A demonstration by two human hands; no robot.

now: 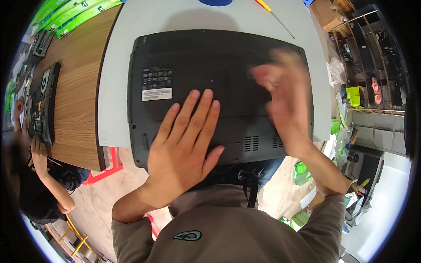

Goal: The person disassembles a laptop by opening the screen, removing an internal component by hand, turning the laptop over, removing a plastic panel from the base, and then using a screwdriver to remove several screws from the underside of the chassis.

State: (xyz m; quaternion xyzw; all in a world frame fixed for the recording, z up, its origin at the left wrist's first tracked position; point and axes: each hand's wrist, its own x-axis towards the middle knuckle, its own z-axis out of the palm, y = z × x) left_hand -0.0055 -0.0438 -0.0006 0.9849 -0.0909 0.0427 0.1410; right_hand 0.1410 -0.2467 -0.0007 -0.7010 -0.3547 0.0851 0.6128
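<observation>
A black laptop lies upside down on the white table, its underside facing up. Two groups of vent slots show near its front edge, and a pale label sits at its left. My left hand rests flat on the underside, fingers stretched out and holding nothing. Over the right part of the laptop, my right hand is smeared by motion. Its fingers look bent, but whether they hold anything or touch the casing cannot be made out.
A screwdriver with a yellow handle lies beyond the laptop, near a blue round object. At the left, a co-worker's hand is at an opened laptop on a wooden table. Wire shelves hold parts at the right.
</observation>
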